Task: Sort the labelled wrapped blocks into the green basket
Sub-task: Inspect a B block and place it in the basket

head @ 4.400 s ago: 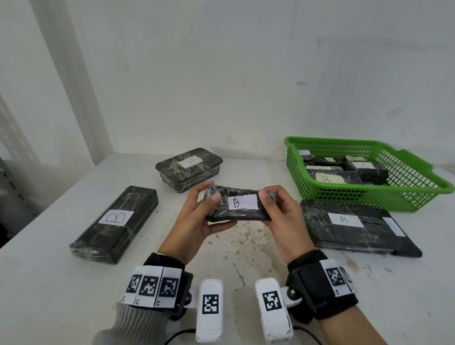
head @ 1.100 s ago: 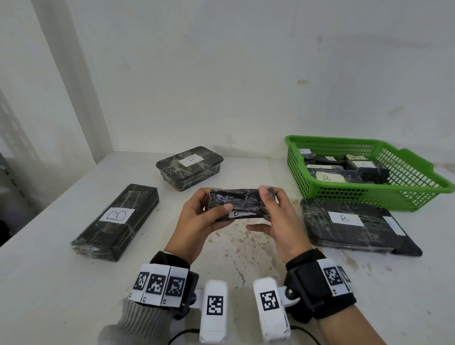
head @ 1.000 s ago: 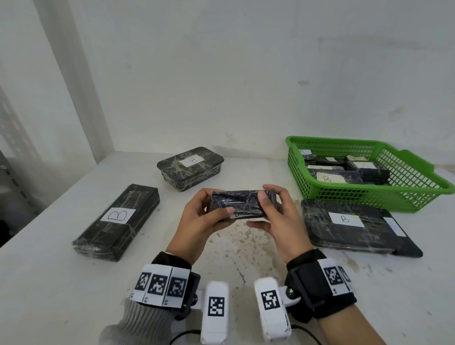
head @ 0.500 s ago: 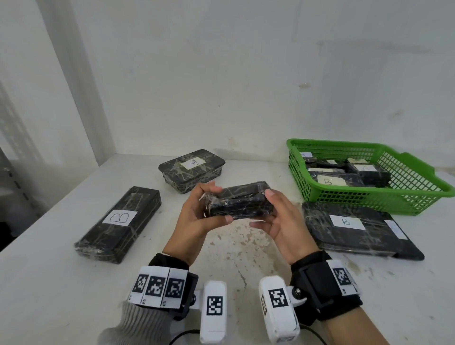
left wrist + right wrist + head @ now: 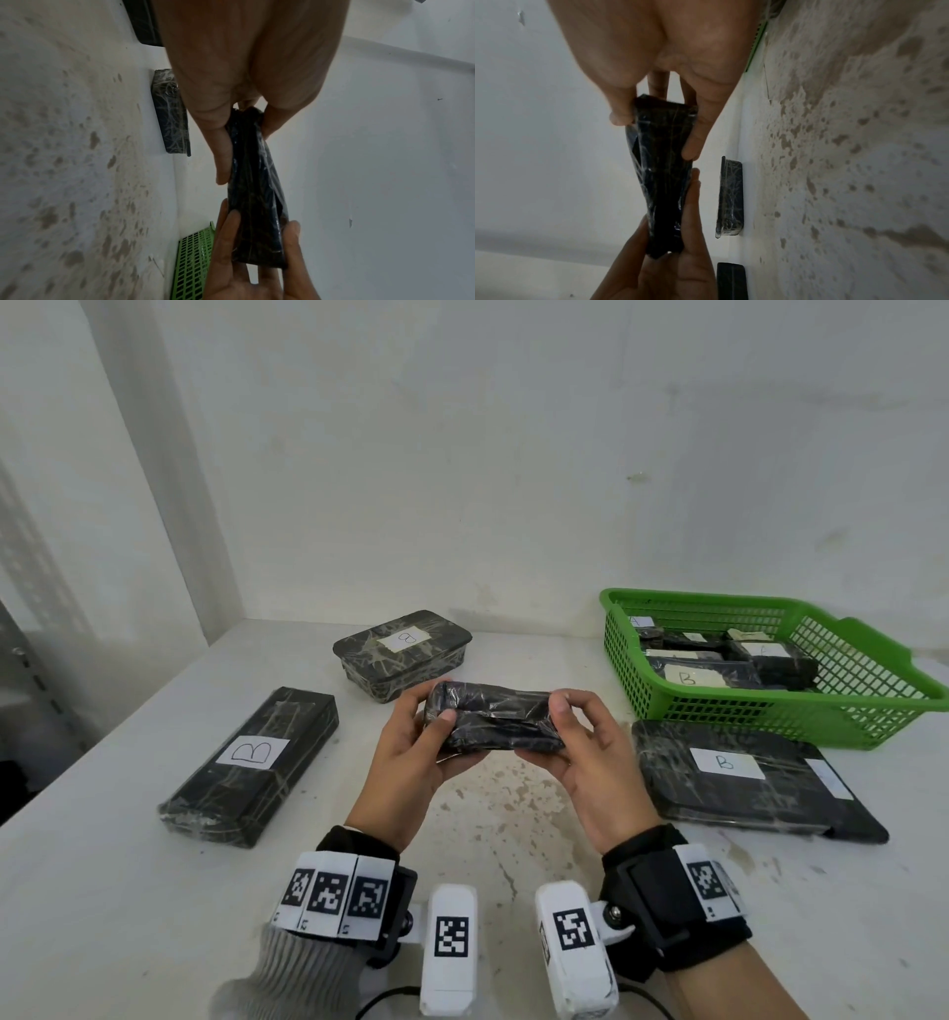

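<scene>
Both hands held one black block (image 5: 495, 724) up above the surface (image 5: 102, 891). The left hand (image 5: 411, 762) wrapped its fingers round the left end. The right hand (image 5: 590, 762) wrapped its fingers round the right end. The basket (image 5: 868, 706) sat near, to the right.

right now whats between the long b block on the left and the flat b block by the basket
In the head view, the small wrapped block held by the left hand and right hand, above stained table.
</scene>
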Action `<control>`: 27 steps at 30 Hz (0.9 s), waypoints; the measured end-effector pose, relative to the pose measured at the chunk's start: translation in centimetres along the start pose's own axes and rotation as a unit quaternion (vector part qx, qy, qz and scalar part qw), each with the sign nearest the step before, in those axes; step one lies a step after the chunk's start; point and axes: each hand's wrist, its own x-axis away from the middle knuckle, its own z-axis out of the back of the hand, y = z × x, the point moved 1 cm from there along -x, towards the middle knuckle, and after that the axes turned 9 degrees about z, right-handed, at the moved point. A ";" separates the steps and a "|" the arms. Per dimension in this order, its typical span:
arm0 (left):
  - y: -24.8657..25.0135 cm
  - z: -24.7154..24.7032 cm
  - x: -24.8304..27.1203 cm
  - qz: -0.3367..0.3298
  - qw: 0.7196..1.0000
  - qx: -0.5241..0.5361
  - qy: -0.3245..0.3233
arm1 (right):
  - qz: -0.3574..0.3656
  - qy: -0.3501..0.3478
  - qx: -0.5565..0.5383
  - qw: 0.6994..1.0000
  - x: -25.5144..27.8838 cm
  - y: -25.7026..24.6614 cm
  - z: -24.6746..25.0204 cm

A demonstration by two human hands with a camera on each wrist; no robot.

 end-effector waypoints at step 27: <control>-0.5 -0.3 0.3 0.017 0.996 -0.067 0.064 | -0.033 -0.034 0.089 0.995 0.6 0.1 -0.3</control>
